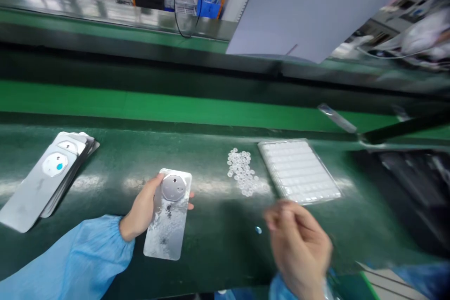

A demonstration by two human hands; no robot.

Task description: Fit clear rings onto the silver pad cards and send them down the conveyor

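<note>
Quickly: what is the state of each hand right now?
The left hand is closed on the cover.
The right hand is blurred; whether it holds anything cannot be told.

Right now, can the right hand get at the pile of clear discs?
Probably yes. The right hand is just short of the pile of clear discs, with open table between them. The white tray lies beside the pile, not across the path. The left hand holds a silver plate elsewhere.
</note>
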